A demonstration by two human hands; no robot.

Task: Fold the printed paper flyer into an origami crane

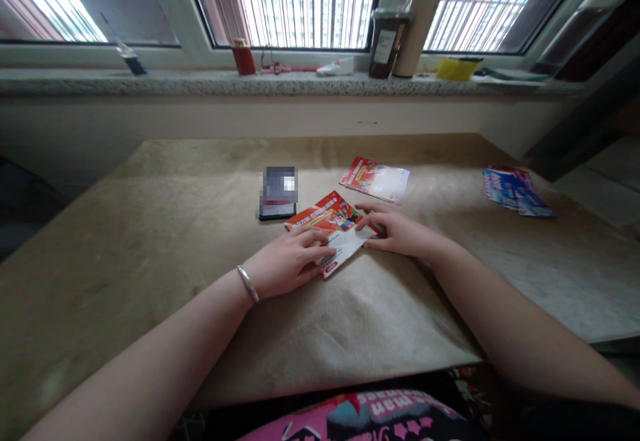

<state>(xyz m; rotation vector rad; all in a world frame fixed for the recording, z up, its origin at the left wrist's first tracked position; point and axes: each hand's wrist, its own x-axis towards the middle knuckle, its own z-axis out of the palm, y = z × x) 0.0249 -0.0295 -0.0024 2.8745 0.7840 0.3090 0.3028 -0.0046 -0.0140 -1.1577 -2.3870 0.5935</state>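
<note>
A red-and-white printed leaflet [327, 218] lies at a slant near the middle of the table. My left hand [293, 261], with a silver bangle at the wrist, rests across its lower left part, fingers stretched out and lying on the paper. At the leaflet's right edge is my right hand [393, 229], its fingertips on top and its thumb by the lower edge, pinching the paper. Just beyond the left hand sits a dark phone-like device [279, 194], its face pixelated. A similar red-and-white leaflet [375, 180] lies behind the right hand.
Several blue-and-red printed packets [517, 191] are fanned out on the right of the table [150, 228]. Along the stone windowsill [175, 82] stand a red container [243, 58], a dark lidded container [387, 44], a cardboard tube [423, 18] and a yellow object [457, 69].
</note>
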